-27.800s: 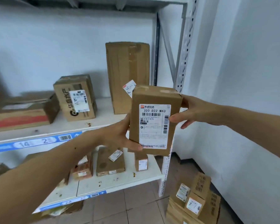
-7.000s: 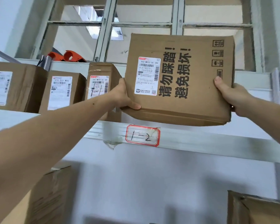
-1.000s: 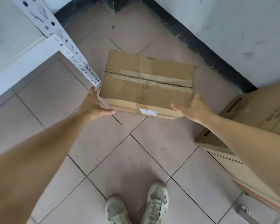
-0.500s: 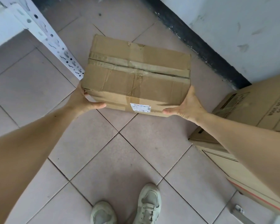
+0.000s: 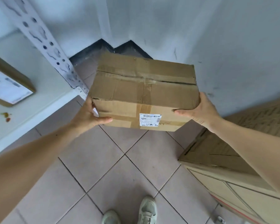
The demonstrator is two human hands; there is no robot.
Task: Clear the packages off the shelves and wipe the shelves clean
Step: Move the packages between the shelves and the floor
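Note:
A taped brown cardboard box with a small white label on its near side hangs above the tiled floor, in front of the wall corner. My left hand grips its left end, thumb across the near face. At the opposite end my right hand grips it the same way. The fingers of both hands are hidden behind the box. To the left lies a white shelf carrying another labelled package and a few reddish stains.
The shelf's perforated white upright runs down just left of the box. Large flat cartons are stacked on the floor at the right. My shoes stand on the tiles below, and a dark skirting lines the wall foot.
A second ago the box lay low by the floor with my hands spread at its ends. They closed on it and the box has risen toward me.

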